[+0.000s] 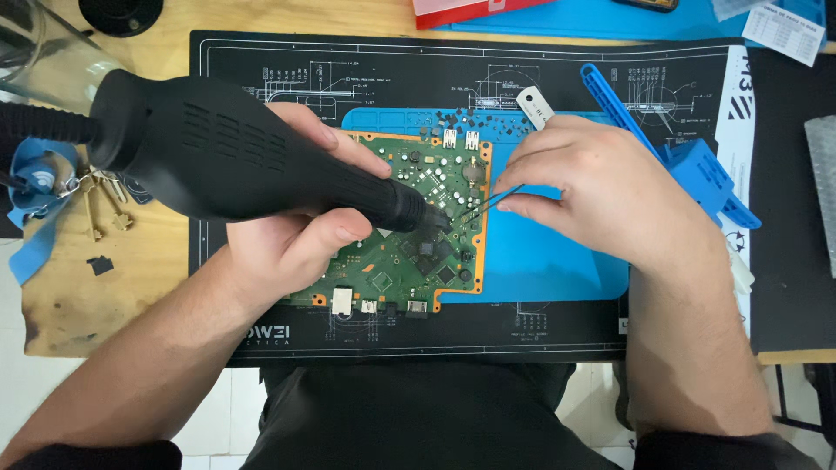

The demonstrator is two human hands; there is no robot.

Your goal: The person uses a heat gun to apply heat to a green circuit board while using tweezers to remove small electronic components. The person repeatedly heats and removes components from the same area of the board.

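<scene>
My left hand (300,235) grips a big black hot-air handpiece (235,152) whose nozzle points down at the middle of a green circuit board (418,261). My right hand (592,187) pinches thin metal tweezers (492,202), their tips reaching the board just right of the nozzle. The board has an orange edge, several chips and ports along its near side, and lies on a blue silicone mat (549,261), which rests on a larger black work mat (488,70).
A blue plastic holder (688,165) lies right of my right hand. Keys on a blue strap (96,204) and a glass vessel (39,48) sit at the left on the wooden table. A red box (453,10) and paper (784,30) lie at the far edge.
</scene>
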